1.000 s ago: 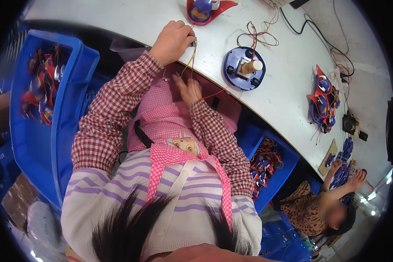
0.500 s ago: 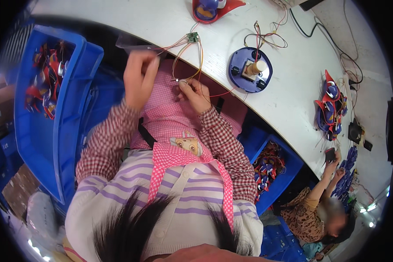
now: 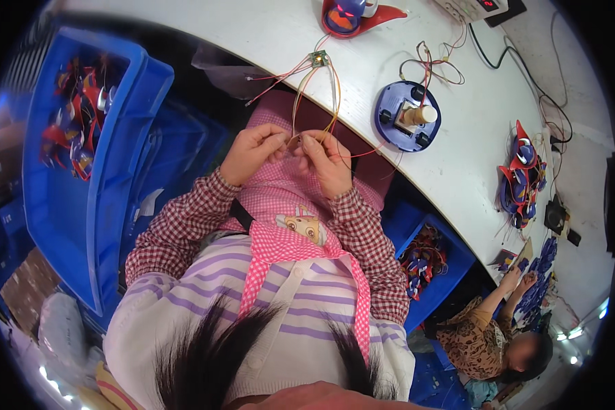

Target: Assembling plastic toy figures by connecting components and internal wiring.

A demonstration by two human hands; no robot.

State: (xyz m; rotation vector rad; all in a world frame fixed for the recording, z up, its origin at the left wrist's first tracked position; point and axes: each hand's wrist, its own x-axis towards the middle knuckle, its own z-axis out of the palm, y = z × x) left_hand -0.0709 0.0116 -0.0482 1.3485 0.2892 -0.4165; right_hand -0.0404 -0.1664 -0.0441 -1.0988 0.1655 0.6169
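Observation:
My left hand point(image 3: 258, 152) and my right hand point(image 3: 326, 161) are close together over my lap, fingertips pinched. Between them is a small brownish part point(image 3: 295, 141), mostly hidden by my fingers; my right fingers grip it. What my left fingertips pinch, if anything, is hidden. Yellow and orange wires point(image 3: 335, 89) run from this spot up to a small green circuit board point(image 3: 318, 59) at the table edge, where a light shows. Beyond the board stands a purple and red bird-like toy piece point(image 3: 345, 17) with glowing red spots.
A round purple base point(image 3: 388, 130) with a capped post stands right on the white table point(image 3: 451, 164). Toy pieces point(image 3: 523, 179) lie farther right. Blue bins, one at left point(image 3: 61, 219) and one below the table point(image 3: 451, 280), hold more pieces. A co-worker point(image 3: 482, 335) sits at lower right.
My left hand has come down from the upper wires to meet my right hand. A light on the board and red spots on the toy piece now show. The whole view has shifted slightly.

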